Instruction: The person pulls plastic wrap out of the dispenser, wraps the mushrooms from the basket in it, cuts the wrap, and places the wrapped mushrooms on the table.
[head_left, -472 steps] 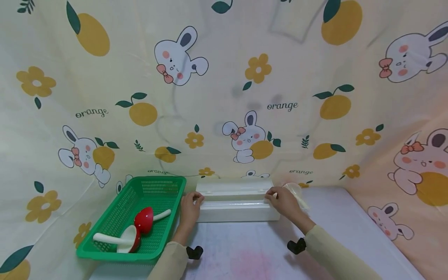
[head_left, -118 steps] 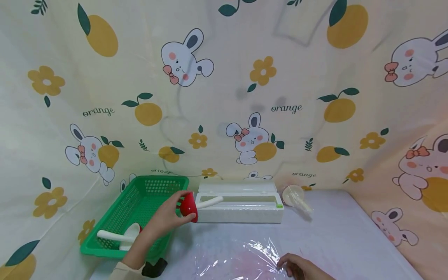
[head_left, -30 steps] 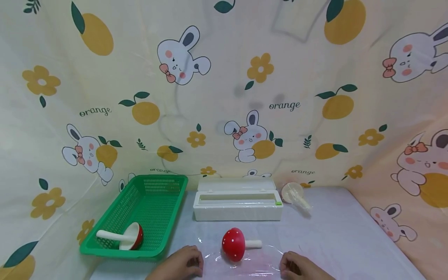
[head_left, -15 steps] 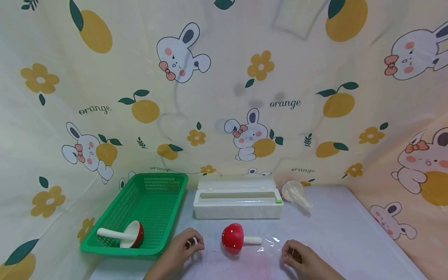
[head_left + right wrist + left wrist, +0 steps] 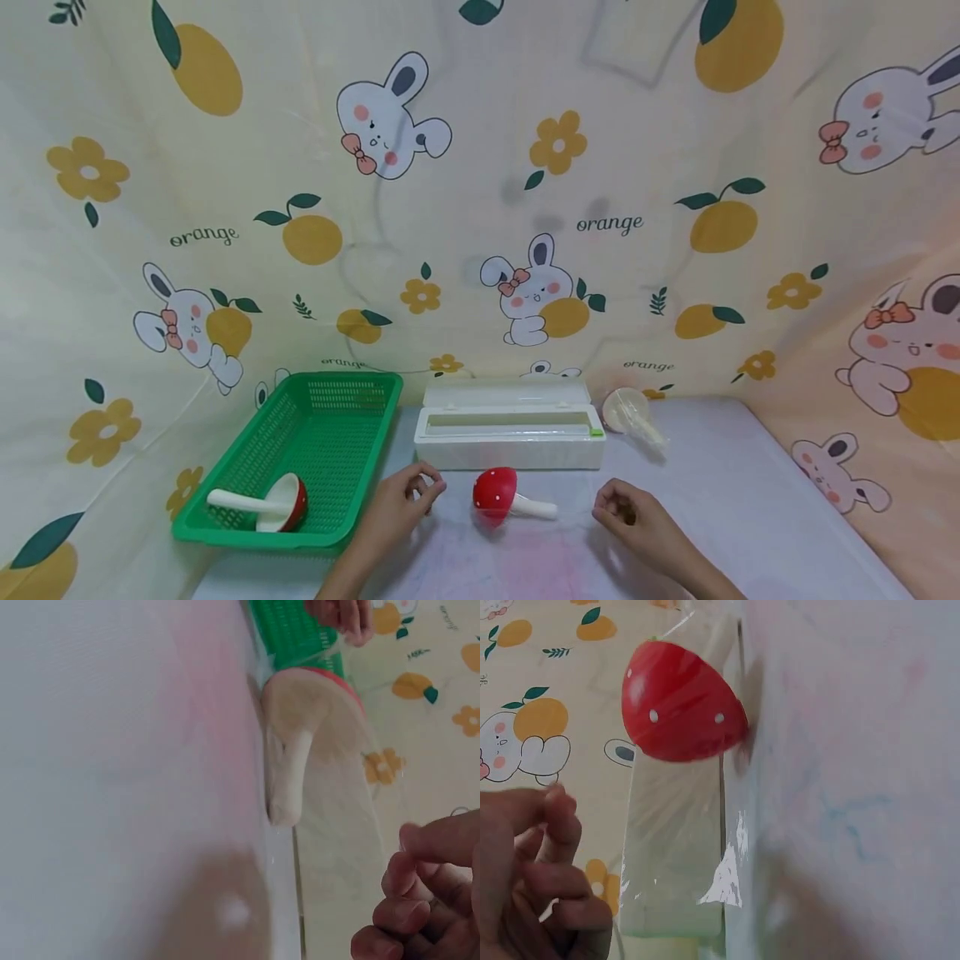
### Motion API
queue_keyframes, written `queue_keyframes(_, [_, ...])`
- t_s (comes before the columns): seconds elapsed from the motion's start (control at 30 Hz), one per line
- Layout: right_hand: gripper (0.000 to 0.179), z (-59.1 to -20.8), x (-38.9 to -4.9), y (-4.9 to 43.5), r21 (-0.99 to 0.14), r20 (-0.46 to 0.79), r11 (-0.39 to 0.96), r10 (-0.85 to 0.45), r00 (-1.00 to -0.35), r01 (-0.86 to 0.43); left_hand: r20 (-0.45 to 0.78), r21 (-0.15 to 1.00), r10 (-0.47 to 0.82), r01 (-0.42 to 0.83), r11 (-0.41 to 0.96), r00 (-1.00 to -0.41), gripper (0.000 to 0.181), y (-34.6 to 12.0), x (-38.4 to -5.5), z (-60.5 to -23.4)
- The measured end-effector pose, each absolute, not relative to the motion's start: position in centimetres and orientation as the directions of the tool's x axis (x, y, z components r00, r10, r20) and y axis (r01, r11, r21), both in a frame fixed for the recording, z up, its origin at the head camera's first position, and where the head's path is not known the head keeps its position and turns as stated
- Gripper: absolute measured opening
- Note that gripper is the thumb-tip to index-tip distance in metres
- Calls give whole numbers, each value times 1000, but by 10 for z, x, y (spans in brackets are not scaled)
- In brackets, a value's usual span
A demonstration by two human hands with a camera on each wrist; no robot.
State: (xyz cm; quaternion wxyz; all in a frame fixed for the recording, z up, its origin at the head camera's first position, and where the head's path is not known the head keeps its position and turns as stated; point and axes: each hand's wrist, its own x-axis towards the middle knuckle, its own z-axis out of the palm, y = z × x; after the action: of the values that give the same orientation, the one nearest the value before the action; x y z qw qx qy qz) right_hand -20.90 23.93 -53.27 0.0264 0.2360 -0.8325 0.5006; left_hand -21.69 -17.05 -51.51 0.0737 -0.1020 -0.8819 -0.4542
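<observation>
On the left sits a green basket (image 5: 345,467), and a spotty toy mushroom (image 5: 270,505) lies in its near end, with its white stem pointing left. Next comes the left hand (image 5: 397,504), just to the right of the basket. Its thumb and first finger are pinched close together on the edge of some clear film (image 5: 726,881), and its other fingers are loosely bent. The red mushroom (image 5: 497,493) is near this hand, a little to its right, but apart from it. It lies on its side on the table (image 5: 705,500), between the two hands, with its round red top toward the left hand and its white stem toward the right hand. The film goes across the front of the low part of the red top; I cannot tell how much of it is underneath. Behind the mushroom is a long white box (image 5: 510,455) with its lid up. Past the end of the stem is the right hand (image 5: 633,518), apart from it, with thumb and finger pinching the film too, and the others curled. Farther back, right beside the box, is a pale round thing with a stem (image 5: 632,417), wrapped in shiny clear plastic.
</observation>
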Motion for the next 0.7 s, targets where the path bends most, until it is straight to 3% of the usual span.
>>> queue_keyframes(0.3, [14,-528,-227,226,-905,169,346,-242,-955,-248,85,941,78,106,323,-993,16,-157,-231,-518])
queue_keyframes(0.5, [18,-531,-240,213,-949,120,271,-150,-981,-158,106,973,78,119,199,-991,19,-147,-240,-526])
queue_keyframes(0.7, [16,-542,-247,203,-961,130,214,-204,-970,-174,153,976,100,166,142,-983,20,-136,-242,-537])
